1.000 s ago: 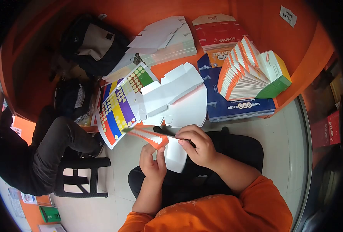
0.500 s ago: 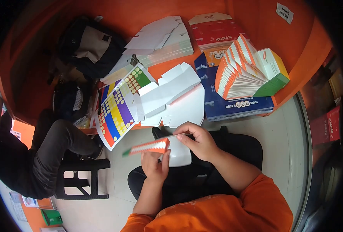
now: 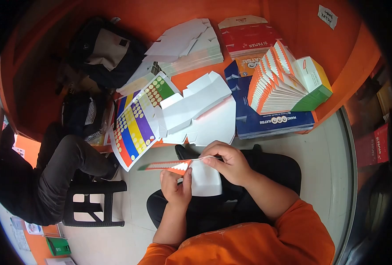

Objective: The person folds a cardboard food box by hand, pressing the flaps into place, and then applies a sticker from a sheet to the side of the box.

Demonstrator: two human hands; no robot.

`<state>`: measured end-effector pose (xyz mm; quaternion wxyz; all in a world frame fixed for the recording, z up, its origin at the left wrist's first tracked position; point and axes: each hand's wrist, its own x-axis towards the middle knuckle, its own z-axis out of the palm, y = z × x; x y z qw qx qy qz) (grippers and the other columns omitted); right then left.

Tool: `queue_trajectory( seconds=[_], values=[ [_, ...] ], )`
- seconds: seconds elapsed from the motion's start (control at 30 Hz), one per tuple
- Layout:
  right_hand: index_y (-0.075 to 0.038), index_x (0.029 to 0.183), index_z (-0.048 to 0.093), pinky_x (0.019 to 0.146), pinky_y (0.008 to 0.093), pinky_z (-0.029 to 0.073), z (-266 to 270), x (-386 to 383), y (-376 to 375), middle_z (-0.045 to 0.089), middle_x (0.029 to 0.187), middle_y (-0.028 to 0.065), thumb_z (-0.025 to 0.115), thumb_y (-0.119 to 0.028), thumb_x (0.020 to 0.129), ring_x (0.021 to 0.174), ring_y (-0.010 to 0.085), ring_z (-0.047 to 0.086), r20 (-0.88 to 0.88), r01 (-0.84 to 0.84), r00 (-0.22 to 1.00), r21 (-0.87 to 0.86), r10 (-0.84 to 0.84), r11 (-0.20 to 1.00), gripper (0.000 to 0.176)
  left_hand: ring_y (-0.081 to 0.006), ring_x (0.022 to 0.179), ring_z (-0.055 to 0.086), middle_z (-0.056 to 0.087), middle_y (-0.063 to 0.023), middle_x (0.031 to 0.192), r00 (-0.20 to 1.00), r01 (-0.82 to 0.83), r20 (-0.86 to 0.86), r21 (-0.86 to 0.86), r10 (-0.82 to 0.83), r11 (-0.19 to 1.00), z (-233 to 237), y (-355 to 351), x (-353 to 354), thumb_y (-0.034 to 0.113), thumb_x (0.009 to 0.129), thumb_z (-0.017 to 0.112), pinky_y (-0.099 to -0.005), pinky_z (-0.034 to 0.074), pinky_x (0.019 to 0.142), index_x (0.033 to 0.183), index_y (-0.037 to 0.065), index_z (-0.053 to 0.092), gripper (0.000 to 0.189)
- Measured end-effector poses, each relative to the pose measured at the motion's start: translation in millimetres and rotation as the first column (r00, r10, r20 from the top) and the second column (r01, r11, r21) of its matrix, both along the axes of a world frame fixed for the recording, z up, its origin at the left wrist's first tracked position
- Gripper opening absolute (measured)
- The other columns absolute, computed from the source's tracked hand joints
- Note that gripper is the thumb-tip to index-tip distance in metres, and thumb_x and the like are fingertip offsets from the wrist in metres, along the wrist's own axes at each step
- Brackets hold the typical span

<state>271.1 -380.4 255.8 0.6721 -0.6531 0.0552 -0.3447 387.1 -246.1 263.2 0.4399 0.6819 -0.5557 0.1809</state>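
A paper food box (image 3: 205, 181), orange with a white zigzag band and a white panel, is held above the lap. My left hand (image 3: 176, 189) grips its orange side, thumb up against the edge. Pinched between the thumb and fingers of my right hand (image 3: 230, 163) is the box's upper white edge. The white panel hangs between the hands. A green-tipped strip of the box sticks out to the left. Ahead lie flat white box blanks (image 3: 196, 110). To the right, a stack of similar folded orange-and-white boxes (image 3: 271, 90) fans out.
Blue box blanks (image 3: 273, 121) and red ones (image 3: 251, 37) lie on the orange shelf. A colourful printed sheet (image 3: 136, 126) overhangs its edge near a backpack (image 3: 110, 53). A person in dark trousers (image 3: 74, 161) sits at left by a black stool (image 3: 94, 187).
The box has tilted: its strip has swung flatter and the white panel hangs slightly lower. My right hand's grip on the upper edge stays about where it was.
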Motion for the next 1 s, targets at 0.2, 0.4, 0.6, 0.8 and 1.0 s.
queue_trajectory(
  seconds=[0.2,0.4,0.6,0.8,1.0],
  values=[
    [-0.002,0.085,0.059,0.073,0.0249,0.045,4,-1,3,0.056,0.093,0.0067,0.061,-0.003,0.079,0.089,0.0145,0.055,0.091,0.023,0.996,-0.114,-0.013,0.993,0.007,-0.0164,0.085,0.056,0.06,-0.0089,0.088,0.943,-0.019,-0.332,-0.019,0.012,1.0,-1,0,-3,0.0,0.079,0.061,-0.0248,0.039,0.078,0.087,0.0,0.057,0.009],
    [-0.001,0.081,0.059,0.071,0.0255,0.047,9,-2,10,0.052,0.099,0.0099,0.06,0.003,0.075,0.086,0.0166,0.056,0.117,0.162,0.983,-0.169,-0.143,0.972,0.007,-0.0147,0.088,0.054,0.059,-0.0068,0.091,0.851,0.056,-0.517,-0.076,-0.087,0.996,-2,-2,-9,0.001,0.08,0.062,-0.026,0.038,0.082,0.088,0.0,0.058,0.009],
    [-0.002,0.082,0.058,0.075,0.0282,0.043,5,0,10,0.053,0.094,0.0095,0.062,-0.001,0.075,0.085,0.0198,0.055,0.091,0.253,0.966,-0.143,-0.242,0.957,0.009,-0.0193,0.086,0.057,0.06,-0.011,0.089,0.923,0.04,-0.382,-0.003,-0.038,0.999,-1,-5,-12,0.003,0.077,0.064,-0.0277,0.042,0.079,0.086,0.0,0.055,0.014],
    [-0.001,0.083,0.056,0.073,0.0266,0.042,-6,3,3,0.054,0.091,0.0088,0.061,-0.002,0.077,0.082,0.0169,0.054,0.086,0.35,0.935,-0.058,-0.345,0.935,0.007,-0.0166,0.098,0.053,0.055,-0.004,0.106,-0.078,0.174,-0.765,-0.642,-0.64,0.746,10,7,9,0.05,0.088,0.036,-0.0378,0.038,0.085,0.105,0.009,0.05,0.046],
    [-0.002,0.084,0.056,0.071,0.0251,0.042,-6,5,-1,0.054,0.089,0.0064,0.059,-0.003,0.08,0.08,0.0133,0.052,0.095,0.372,0.916,0.171,-0.391,0.913,0.005,-0.0143,0.099,0.053,0.055,-0.003,0.108,-0.411,0.114,-0.571,-0.806,-0.711,0.582,20,9,19,0.04,0.087,0.04,-0.0371,0.037,0.085,0.109,0.011,0.051,0.038]
  ],
)
